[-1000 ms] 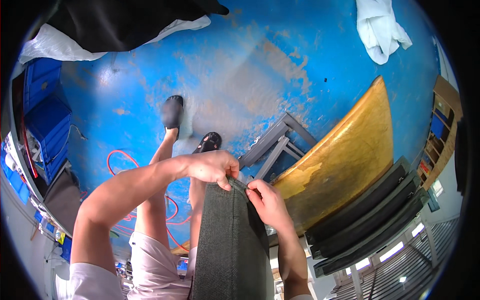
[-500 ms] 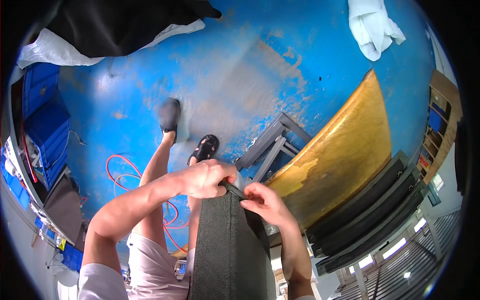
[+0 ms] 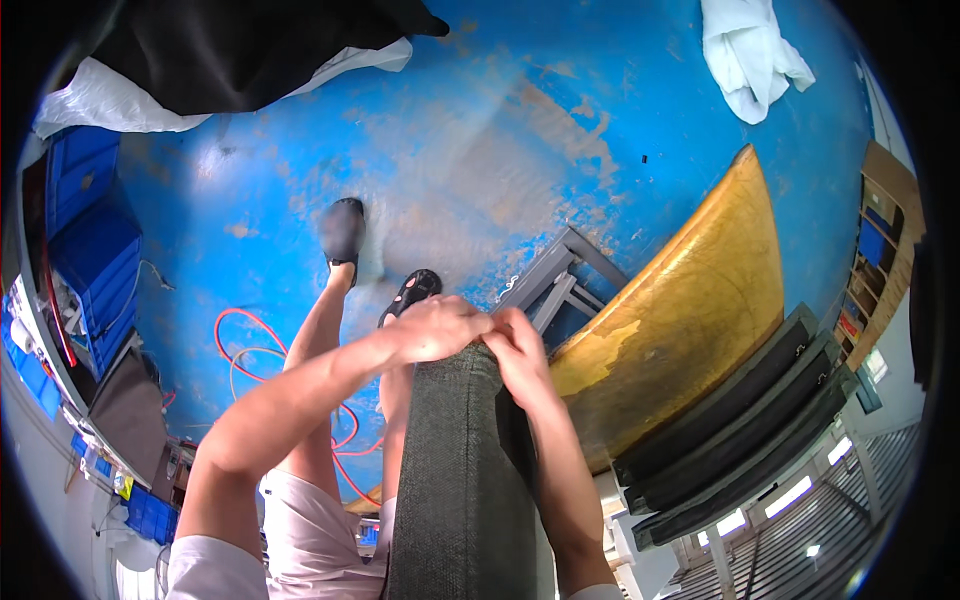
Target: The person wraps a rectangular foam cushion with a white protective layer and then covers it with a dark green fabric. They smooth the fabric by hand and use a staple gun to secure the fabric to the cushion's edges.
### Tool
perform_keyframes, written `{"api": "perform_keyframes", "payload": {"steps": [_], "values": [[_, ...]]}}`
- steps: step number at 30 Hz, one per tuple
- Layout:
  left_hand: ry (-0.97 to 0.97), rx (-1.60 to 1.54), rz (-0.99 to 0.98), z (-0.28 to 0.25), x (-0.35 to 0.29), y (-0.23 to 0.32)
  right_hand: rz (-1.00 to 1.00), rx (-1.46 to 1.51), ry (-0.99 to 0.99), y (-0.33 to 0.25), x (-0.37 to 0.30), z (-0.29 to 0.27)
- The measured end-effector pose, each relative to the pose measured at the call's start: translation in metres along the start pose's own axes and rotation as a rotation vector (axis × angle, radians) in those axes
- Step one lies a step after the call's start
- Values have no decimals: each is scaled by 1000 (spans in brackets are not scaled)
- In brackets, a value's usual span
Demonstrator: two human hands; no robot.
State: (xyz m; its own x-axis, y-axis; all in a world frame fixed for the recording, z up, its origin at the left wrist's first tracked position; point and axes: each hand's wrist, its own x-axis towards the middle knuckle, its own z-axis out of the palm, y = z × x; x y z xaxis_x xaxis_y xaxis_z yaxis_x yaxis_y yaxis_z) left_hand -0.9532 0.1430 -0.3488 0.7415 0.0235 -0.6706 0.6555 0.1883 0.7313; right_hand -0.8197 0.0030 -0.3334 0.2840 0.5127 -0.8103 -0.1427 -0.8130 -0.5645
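A long block covered in dark grey-green woven fabric, like a cushion (image 3: 445, 480), stands between my arms, its narrow side toward me. My left hand (image 3: 440, 330) is closed at the block's far end, fingers curled on the fabric edge. Against its fingertips my right hand (image 3: 520, 358) pinches at the same corner, thumb and fingers together. What exactly lies between the fingertips is hidden, but both hands touch the fabric cover there.
Right of my hands a worn yellow-topped table (image 3: 690, 320) stands over a grey metal frame (image 3: 560, 270). Several dark padded pieces (image 3: 730, 430) are stacked beside it. A red hose (image 3: 235, 312) loops on the blue floor. Black cloth (image 3: 250, 50) and white cloth (image 3: 750, 60) lie farther off.
My hands have come together at the block's far corner and shifted slightly away from me. The fabric edge and pale patch visible between them before are now covered.
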Motion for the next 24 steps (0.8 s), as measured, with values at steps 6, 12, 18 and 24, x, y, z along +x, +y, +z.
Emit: {"api": "perform_keyframes", "payload": {"steps": [6,12,18,24], "values": [[226,-180,-568,36,25,11,33,-351,140,-4,24,18],[166,255,-394,44,7,20,-155,-299,279,-3,15,12],[331,221,-443,43,0,41,-202,-255,49,2,17,0],[318,232,-395,39,-13,46,-150,-319,107,-4,16,9]]}}
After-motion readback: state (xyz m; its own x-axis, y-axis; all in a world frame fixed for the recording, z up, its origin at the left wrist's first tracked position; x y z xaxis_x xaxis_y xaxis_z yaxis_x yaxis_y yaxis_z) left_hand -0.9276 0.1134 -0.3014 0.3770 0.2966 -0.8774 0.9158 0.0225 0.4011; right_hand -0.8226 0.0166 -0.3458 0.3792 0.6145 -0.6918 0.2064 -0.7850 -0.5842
